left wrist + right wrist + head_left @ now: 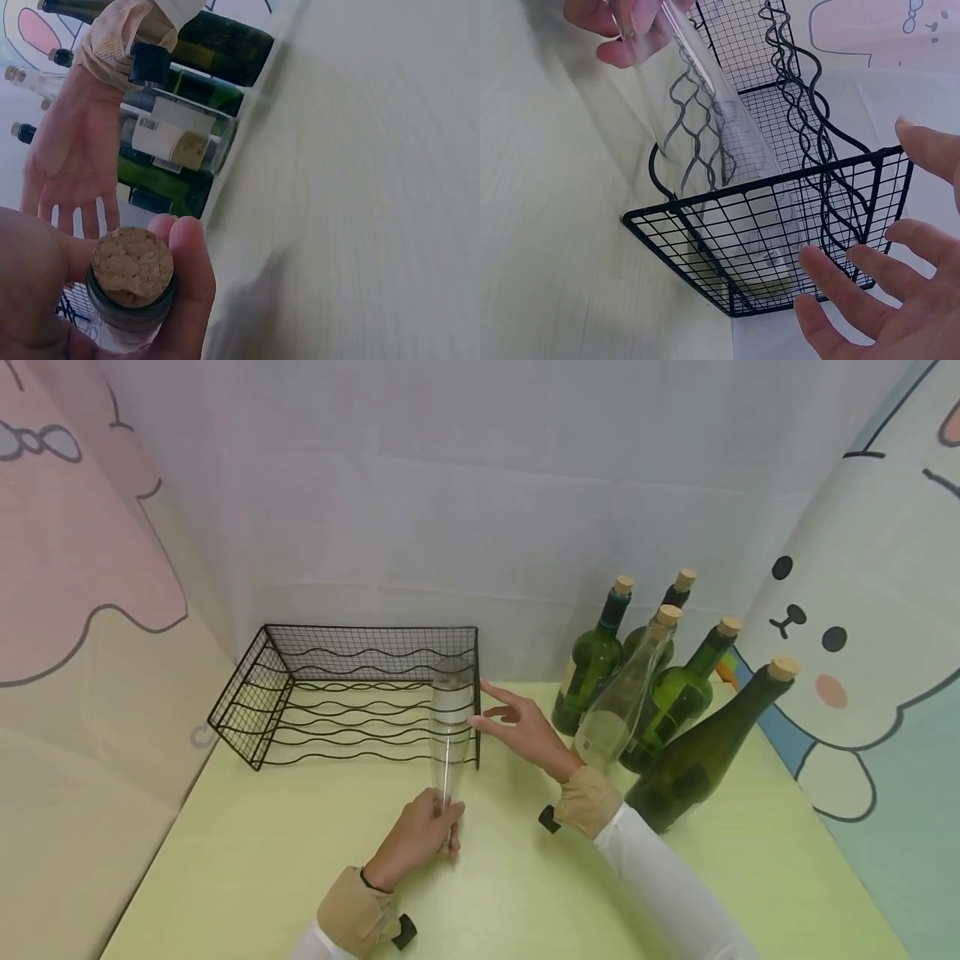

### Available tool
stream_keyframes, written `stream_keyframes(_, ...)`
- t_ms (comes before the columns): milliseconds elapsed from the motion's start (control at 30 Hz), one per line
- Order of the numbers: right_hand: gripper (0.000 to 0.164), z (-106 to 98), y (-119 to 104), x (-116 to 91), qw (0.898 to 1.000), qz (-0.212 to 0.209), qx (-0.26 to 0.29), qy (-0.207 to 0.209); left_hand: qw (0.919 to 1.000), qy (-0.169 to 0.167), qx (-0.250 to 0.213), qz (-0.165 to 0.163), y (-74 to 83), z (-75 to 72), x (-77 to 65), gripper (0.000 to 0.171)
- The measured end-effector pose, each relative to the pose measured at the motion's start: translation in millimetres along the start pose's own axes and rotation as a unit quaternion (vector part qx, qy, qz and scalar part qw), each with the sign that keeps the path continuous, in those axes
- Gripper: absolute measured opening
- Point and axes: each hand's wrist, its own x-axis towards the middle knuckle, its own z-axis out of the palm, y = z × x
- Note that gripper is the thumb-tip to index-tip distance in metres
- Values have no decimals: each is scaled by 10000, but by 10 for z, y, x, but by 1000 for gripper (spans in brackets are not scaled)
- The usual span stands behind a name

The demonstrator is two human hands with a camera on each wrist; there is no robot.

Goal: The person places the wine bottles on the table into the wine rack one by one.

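Note:
My left hand [420, 835] grips a clear glass bottle [450, 739] by its neck. A cork [131, 266] plugs its mouth in the left wrist view. The bottle body lies inside the right end of a black wire bottle rack [360, 652], base toward the back and neck sticking out in front. At the rack's right end is my right hand [528, 731], its fingers spread and holding nothing. In the right wrist view the thumb [926, 146] comes to the corner of the rim, and the other fingertips are close to the mesh side; whether they touch it I cannot tell.
Several corked bottles stand to the right on the pale table [510, 893], among them a clear bottle [607, 727] and a dark green bottle [705, 752] beside my right forearm. A white curtain [480, 527] hangs behind, and printed cartoon cloth flanks both sides.

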Motion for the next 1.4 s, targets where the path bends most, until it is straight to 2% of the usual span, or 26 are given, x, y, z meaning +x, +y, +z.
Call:
stream_keyframes(67,74,2,-3,4,10000,16,-15,23,10000,56,36,-66,6,-13,9,39)
stream_keyframes(167,74,8,-7,5,10000,51,-14,0,9991,229,328,-102,11,-18,15,56)
stream_keyframes(267,75,11,-13,-4,9999,117,16,6,9947,498,899,-68,12,5,15,74)
stream_keyframes(333,76,13,-18,-8,9999,128,12,31,9897,709,1234,-129,12,33,5,80)
stream_keyframes(500,76,11,-26,-12,9999,155,27,63,9805,1123,1587,-272,17,113,-24,81)
stream_keyframes(767,74,12,-11,-1,9997,208,122,25,9730,1425,1800,239,21,92,-36,64)
stream_keyframes(833,74,15,-16,-6,9997,202,149,22,9748,1358,1737,352,1,69,-37,62)
stream_keyframes(900,73,17,-18,-10,9996,200,174,9,9807,1190,1503,373,-27,45,-42,62)
stream_keyframes(1000,73,13,-20,-17,9997,178,194,4,9917,850,924,281,-71,10,-48,66)
stream_keyframes(1067,74,14,-15,-17,9997,164,184,16,9956,669,628,209,-102,-16,-48,65)
stream_keyframes(1267,74,26,-5,-14,9998,62,154,57,9995,108,-243,141,-138,-76,-25,63)
stream_keyframes(1333,74,26,-5,-15,9998,42,160,54,9972,-120,-741,72,-121,-82,-7,57)
stream_keyframes(1400,74,25,-6,-15,9999,21,162,48,9943,-288,-1029,40,-96,-89,9,50)
